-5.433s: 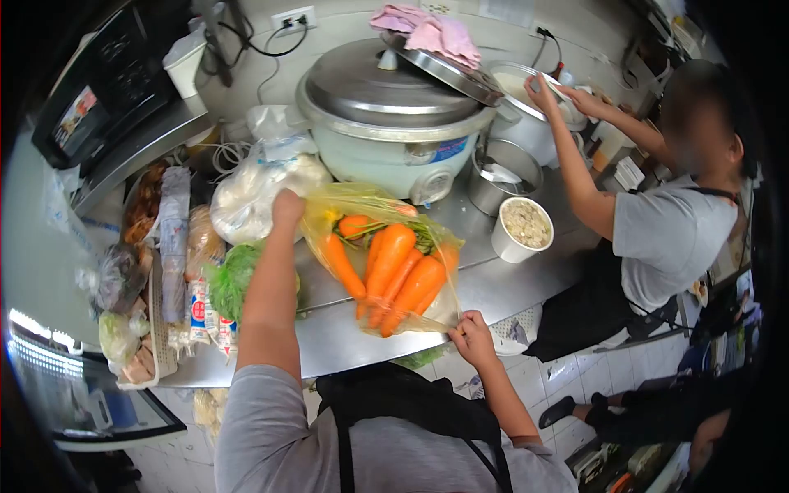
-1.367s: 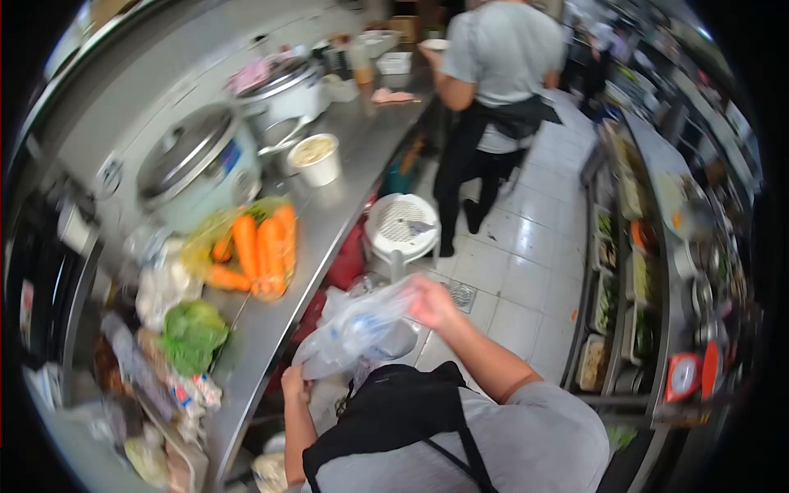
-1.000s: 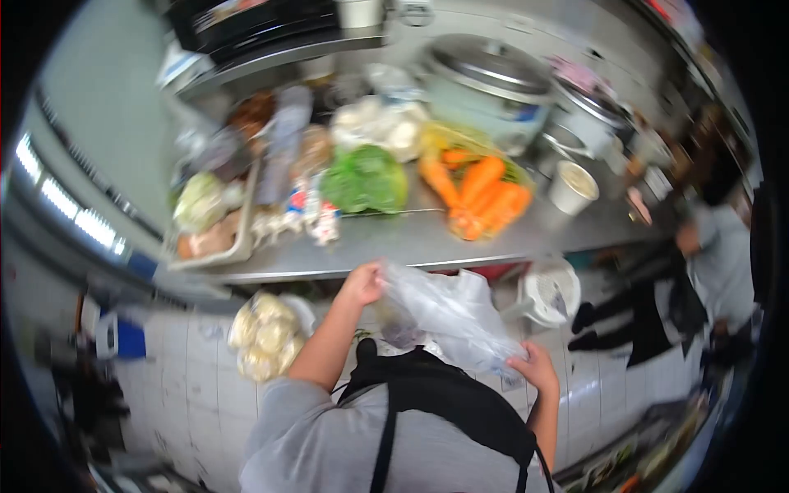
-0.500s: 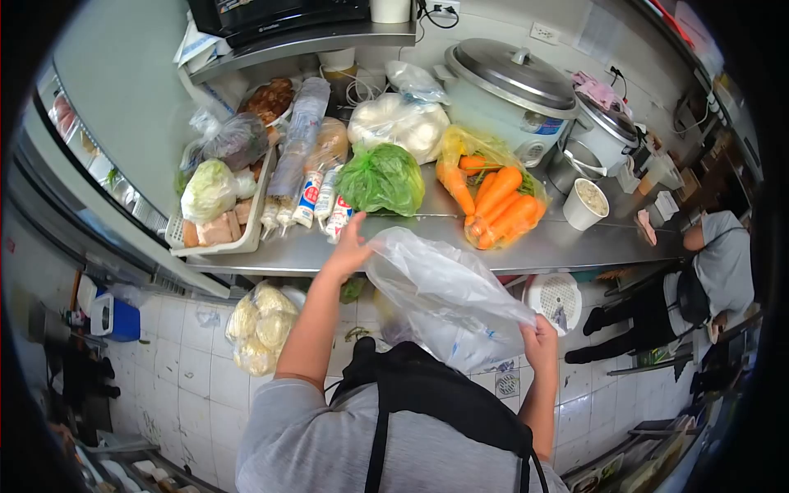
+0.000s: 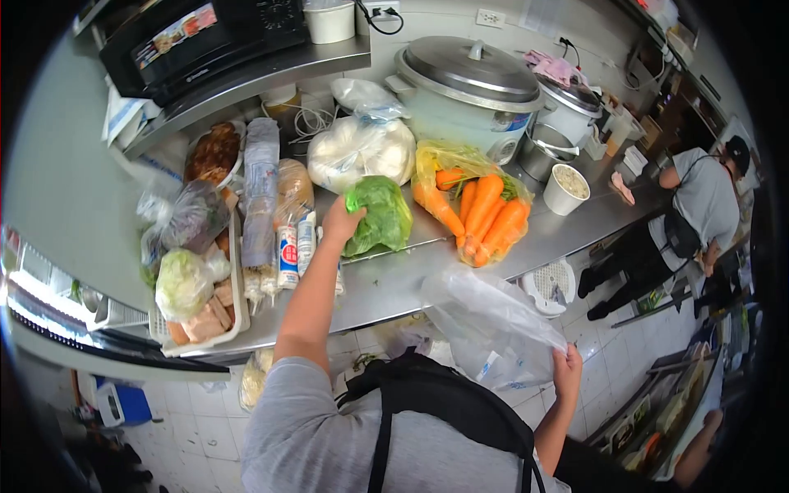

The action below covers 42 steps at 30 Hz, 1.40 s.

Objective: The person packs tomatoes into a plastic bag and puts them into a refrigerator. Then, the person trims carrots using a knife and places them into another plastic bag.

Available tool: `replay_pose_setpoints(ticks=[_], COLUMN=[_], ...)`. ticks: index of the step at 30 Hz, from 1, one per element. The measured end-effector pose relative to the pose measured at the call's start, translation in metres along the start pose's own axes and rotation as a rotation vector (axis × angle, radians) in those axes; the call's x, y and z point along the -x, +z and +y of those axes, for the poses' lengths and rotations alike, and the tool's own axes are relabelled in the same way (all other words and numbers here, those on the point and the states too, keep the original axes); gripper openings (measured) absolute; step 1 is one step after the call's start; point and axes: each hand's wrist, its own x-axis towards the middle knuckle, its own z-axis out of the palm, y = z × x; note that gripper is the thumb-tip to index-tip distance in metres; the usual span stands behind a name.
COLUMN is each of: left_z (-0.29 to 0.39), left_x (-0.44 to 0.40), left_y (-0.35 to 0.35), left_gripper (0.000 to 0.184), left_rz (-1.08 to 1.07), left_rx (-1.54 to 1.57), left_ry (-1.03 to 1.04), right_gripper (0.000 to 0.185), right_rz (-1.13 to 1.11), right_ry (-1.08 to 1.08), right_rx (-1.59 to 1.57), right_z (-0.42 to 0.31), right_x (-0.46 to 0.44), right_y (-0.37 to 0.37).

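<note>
Left hand (image 5: 341, 220) has moved up from beside the clear plastic bag (image 5: 497, 329) to the bagged leafy greens (image 5: 380, 218) since half a second ago, while the right hand (image 5: 567, 366) has kept its grip on the clear bag. Its fingers touch the greens' left edge near the frame's centre; whether they pinch the wrap, I cannot tell. The right hand, lower right, pinches the bag's edge. That bag hangs in front of the counter (image 5: 374, 297), its long axis running from upper left to lower right, the greens up and to its left. The left hand is by far the nearer to the greens.

Right of the greens sits a yellow bag of carrots (image 5: 493, 209); just left stand white tubes (image 5: 288, 256), one with a red and blue label whose characters are too small to read. Upper left, the black microwave (image 5: 238, 53) bears a food-picture sticker and tiny illegible lettering; the large cooker's (image 5: 472, 111) blue label, upper right of centre, is likewise unreadable.
</note>
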Motion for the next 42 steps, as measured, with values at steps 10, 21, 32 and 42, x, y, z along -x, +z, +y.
replay_pose_setpoints(ticks=[10,21,32,42], left_z=[0.026,-0.145,-0.101,-0.068], left_x=[-0.071,-0.142,0.063,-0.011], left_y=[-0.123,-0.122,0.012,-0.093], left_gripper=[0.033,0.04,0.039,0.034], left_rz=[0.753,0.717,0.039,-0.343], left_rx=[0.396,-0.09,-0.451,0.678], left_ry=[0.361,0.387,0.409,0.547], right_gripper=[0.018,0.023,0.025,0.021], right_rz=[-0.062,-0.208,-0.017,-0.093], right_ry=[-0.017,0.398,0.291,0.15], right_rx=[-0.454,-0.673,-1.174,-1.062], right_z=[-0.066,-0.115,-0.067,-0.084], right_x=[0.003,-0.048,-0.065,-0.046], right_y=[0.061,0.197,0.212,0.211])
